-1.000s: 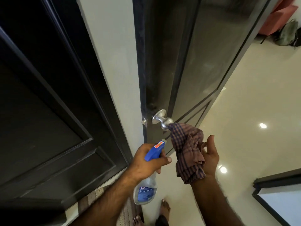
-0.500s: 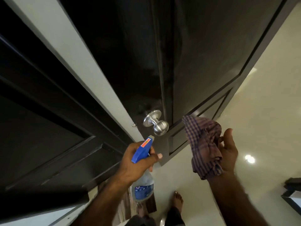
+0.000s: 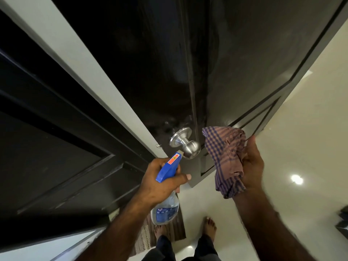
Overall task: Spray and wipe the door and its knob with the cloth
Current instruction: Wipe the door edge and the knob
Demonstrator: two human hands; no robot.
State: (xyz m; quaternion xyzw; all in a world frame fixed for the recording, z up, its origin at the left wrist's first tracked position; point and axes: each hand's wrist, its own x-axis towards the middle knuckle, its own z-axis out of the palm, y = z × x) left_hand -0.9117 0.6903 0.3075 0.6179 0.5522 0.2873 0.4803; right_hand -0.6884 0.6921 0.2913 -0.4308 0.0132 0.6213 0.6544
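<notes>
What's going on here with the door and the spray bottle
A person stands barefoot at a dark wooden door, cleaning it. The left hand grips a clear spray bottle with a blue trigger head, its nozzle aimed close at the round brushed-metal door knob. The right hand holds a bunched purple-and-brown checked cloth just beside the knob, not touching it. Wet-looking smears show on the door above the knob.

I saw a glossy cream tiled floor (image 3: pixel 305 151) carrying my two bare feet (image 3: pixel 210 226) and a ribbed brown woven doormat (image 3: pixel 174 232) just left of them.
</notes>
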